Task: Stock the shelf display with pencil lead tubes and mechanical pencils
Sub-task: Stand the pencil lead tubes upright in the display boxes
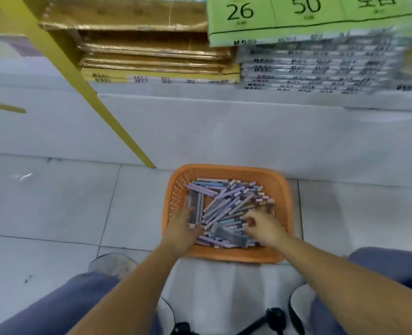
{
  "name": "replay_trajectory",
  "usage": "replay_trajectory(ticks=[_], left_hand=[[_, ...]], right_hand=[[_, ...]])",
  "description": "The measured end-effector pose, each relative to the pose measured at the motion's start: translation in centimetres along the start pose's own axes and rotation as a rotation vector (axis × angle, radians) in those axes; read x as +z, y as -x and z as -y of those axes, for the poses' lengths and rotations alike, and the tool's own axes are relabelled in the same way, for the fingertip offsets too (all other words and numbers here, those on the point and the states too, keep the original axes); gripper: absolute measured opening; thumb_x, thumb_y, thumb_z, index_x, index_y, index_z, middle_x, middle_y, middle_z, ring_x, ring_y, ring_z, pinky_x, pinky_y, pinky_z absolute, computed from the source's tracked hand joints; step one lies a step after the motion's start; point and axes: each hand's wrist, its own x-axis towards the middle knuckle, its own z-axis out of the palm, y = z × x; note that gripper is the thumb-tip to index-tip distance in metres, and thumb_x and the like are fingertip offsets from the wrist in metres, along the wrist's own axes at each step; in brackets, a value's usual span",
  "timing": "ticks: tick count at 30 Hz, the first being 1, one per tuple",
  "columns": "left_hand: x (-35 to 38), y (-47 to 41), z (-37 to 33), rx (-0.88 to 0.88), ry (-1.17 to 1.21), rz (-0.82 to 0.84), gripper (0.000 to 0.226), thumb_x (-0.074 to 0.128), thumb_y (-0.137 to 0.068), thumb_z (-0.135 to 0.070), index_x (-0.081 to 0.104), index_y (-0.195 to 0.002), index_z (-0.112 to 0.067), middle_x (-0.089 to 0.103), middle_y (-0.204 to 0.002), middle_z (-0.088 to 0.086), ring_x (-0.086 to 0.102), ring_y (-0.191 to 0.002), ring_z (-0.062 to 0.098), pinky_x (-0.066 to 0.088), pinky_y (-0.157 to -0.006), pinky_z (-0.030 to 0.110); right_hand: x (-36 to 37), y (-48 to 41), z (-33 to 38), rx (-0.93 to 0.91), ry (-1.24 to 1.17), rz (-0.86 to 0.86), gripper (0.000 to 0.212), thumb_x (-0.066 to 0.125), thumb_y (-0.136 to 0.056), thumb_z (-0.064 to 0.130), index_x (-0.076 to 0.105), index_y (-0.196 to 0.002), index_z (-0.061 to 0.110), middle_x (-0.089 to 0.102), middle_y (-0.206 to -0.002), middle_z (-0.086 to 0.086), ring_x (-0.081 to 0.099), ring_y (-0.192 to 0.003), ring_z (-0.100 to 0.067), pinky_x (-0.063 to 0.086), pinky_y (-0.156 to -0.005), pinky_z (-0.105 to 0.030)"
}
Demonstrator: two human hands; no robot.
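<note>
I see pastel pencils (pixel 226 204) heaped in the orange basket (pixel 282 189); my left hand (pixel 183 228) and right hand (pixel 263 226) both reach in, grips unclear

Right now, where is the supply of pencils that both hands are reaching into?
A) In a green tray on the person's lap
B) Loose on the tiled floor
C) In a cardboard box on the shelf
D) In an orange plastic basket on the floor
D: the left hand and right hand are down among the pencils, which are piled inside the orange basket standing on the floor tiles.
</note>
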Motion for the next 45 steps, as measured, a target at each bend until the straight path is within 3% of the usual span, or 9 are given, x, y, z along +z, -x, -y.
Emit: replay_trajectory(ticks=[6, 10, 13, 20, 25, 29, 34, 40, 45], left_hand=[[2.1, -1.8, 1.0, -0.114, 0.07, -0.057, 0.074, 0.071, -0.091, -0.024, 0.034, -0.154, -0.016, 0.046, -0.15, 0.012, 0.046, -0.135, 0.03, 0.037, -0.107, 0.033], [2.7, -2.7, 0.8, -0.171, 0.142, -0.103, 0.066, 0.068, -0.093, -0.019, 0.038, -0.152, -0.018, 0.05, -0.148, 0.009, 0.05, -0.133, 0.029, 0.04, -0.112, 0.039], [3.0, -3.5, 0.1, -0.198, 0.143, -0.144, 0.063, 0.066, -0.094, -0.019, 0.04, -0.151, -0.021, 0.058, -0.139, 0.007, 0.057, -0.125, 0.031, 0.047, -0.107, 0.044], [3.6, -4.8, -0.9, -0.282, 0.033, -0.191, 0.07, 0.068, -0.094, -0.028, 0.03, -0.154, -0.025, 0.054, -0.137, 0.008, 0.058, -0.12, 0.031, 0.049, -0.103, 0.049], [3.4, -6.1, -0.6, -0.366, 0.246, -0.172, 0.046, 0.073, -0.09, -0.018, 0.056, -0.132, -0.021, 0.067, -0.116, -0.001, 0.061, -0.093, 0.021, 0.05, -0.085, 0.035], [3.0, -6.0, 0.1, -0.314, 0.242, -0.135, 0.044, 0.069, -0.092, -0.015, 0.055, -0.133, -0.021, 0.066, -0.102, 0.0, 0.061, -0.084, 0.019, 0.049, -0.067, 0.029], [2.2, -5.5, 0.1, -0.329, 0.303, -0.141, 0.033, 0.062, -0.096, -0.011, 0.062, -0.128, -0.016, 0.072, -0.113, 0.009, 0.069, -0.098, 0.028, 0.058, -0.088, 0.042], [-0.4, -3.7, -0.8, -0.162, 0.294, -0.092, 0.024, 0.065, -0.094, -0.012, 0.068, -0.115, -0.022, 0.075, -0.103, 0.003, 0.071, -0.091, 0.021, 0.059, -0.084, 0.039], [-3.6, -0.6, 0.2, -0.046, 0.323, -0.199, 0.016, 0.059, -0.094, -0.018, 0.053, -0.092, -0.033, 0.067, -0.083, -0.009, 0.067, -0.077, 0.009, 0.049, -0.062, 0.024]], right_hand=[[4.4, -0.8, -0.2, -0.014, 0.088, 0.033, 0.05, 0.072, -0.081, 0.041, 0.056, -0.125, 0.022, 0.047, -0.131, -0.007, 0.049, -0.118, -0.025, 0.042, -0.097, -0.032], [5.2, -1.0, -0.2, -0.013, 0.024, -0.013, 0.038, 0.072, -0.082, 0.035, 0.06, -0.117, 0.024, 0.05, -0.118, -0.003, 0.052, -0.107, -0.021, 0.043, -0.085, -0.031], [4.8, -1.1, -0.7, -0.025, -0.095, -0.042, 0.017, 0.07, -0.083, 0.018, 0.059, -0.095, 0.023, 0.056, -0.1, 0.002, 0.056, -0.093, -0.019, 0.043, -0.075, -0.03], [4.0, -1.0, -2.0, 0.06, -0.204, -0.039, 0.019, 0.068, -0.086, 0.012, 0.051, -0.088, 0.021, 0.058, -0.09, 0.001, 0.056, -0.086, -0.018, 0.045, -0.076, -0.033], [4.0, -1.1, -2.4, 0.086, -0.246, -0.025, 0.021, 0.067, -0.087, 0.011, 0.05, -0.086, 0.024, 0.057, -0.089, 0.005, 0.056, -0.086, -0.016, 0.04, -0.073, -0.028], [3.9, -1.2, -2.4, 0.095, -0.245, -0.031, 0.018, 0.065, -0.09, 0.013, 0.049, -0.09, 0.023, 0.056, -0.089, 0.004, 0.055, -0.084, -0.017, 0.041, -0.072, -0.029], [3.6, -1.0, -2.0, 0.071, -0.292, -0.016, 0.025, 0.06, -0.093, 0.009, 0.056, -0.114, 0.022, 0.053, -0.1, 0.009, 0.051, -0.093, -0.012, 0.037, -0.076, -0.025], [3.4, -0.8, 0.3, 0.024, -0.326, 0.054, 0.021, 0.062, -0.088, 0.01, 0.051, -0.091, 0.027, 0.062, -0.09, 0.004, 0.061, -0.089, -0.02, 0.049, -0.073, -0.032], [4.6, -1.1, 3.6, -0.036, -0.341, 0.224, 0.017, 0.057, -0.092, 0.009, 0.051, -0.098, 0.024, 0.071, -0.099, -0.002, 0.066, -0.096, -0.021, 0.052, -0.086, -0.041]])
